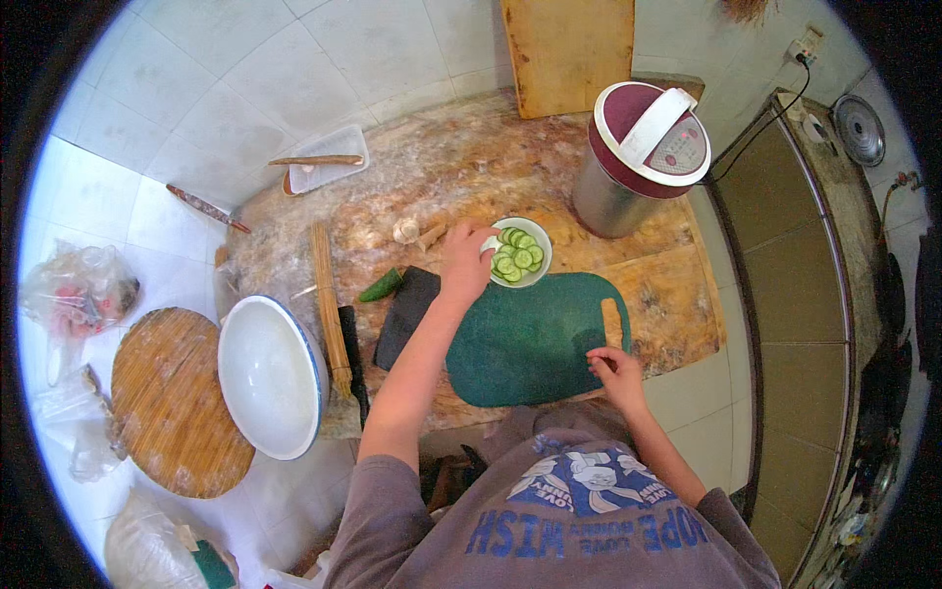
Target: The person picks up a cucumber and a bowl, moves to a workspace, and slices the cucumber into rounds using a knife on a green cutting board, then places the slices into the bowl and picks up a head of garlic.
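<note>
My left hand [465, 263] is at the left rim of a small white bowl [540, 276] filled with cucumber slices [517, 254]. Its fingers are bent round the rim, where a bit of white shows by the fingertips. Below the bowl lies a dark green cutting board [530, 339] with a handle slot at its right end. Over the board's lower right edge, my right hand [618, 378] has thumb and forefinger pinched together; what they hold, if anything, is too small to make out. A cucumber end piece [381, 285] and a dark flat rectangular thing [405, 316] lie left of the board.
A garlic bulb [406, 231] lies behind my left hand. Further left are a bundle of sticks [331, 309], a long black thing [353, 363] and a large white basin [270, 378]. A maroon-lidded metal appliance [628, 187] stands back right. Behind are a plastic tray [334, 162] and wooden board [569, 59].
</note>
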Demonstrator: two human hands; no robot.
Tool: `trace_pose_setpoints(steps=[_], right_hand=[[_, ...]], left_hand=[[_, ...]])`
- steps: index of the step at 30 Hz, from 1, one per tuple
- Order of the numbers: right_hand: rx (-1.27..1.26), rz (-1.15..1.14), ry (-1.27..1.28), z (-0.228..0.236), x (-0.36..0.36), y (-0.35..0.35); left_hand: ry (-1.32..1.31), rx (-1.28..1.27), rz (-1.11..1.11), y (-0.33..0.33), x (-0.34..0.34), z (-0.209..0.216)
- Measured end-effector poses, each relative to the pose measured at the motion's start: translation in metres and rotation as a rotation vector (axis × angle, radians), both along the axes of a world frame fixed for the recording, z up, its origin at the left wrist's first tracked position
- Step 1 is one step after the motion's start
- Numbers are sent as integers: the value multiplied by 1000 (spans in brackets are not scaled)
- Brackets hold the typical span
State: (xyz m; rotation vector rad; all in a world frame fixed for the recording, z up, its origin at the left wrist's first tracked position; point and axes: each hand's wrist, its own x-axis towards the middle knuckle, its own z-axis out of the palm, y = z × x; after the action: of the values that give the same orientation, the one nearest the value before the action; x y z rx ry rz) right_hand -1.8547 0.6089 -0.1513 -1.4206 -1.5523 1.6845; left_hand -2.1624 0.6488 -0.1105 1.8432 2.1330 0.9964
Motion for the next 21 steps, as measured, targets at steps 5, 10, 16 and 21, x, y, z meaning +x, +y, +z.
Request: trace_pose_setpoints(steps=[5, 10, 16, 21], right_hand=[[8, -4, 5, -4, 2, -1], [24, 5, -19, -2, 2, -2], [3, -22, 14, -2, 2, -1], [22, 6, 1, -2, 0, -3]], left_hand=[[-404, -262, 282, -6, -9, -29], [-654, -534, 224, -8, 9, -19], [-591, -455, 395, -10, 10, -6], [-345, -408, 278, -21, 2, -13]])
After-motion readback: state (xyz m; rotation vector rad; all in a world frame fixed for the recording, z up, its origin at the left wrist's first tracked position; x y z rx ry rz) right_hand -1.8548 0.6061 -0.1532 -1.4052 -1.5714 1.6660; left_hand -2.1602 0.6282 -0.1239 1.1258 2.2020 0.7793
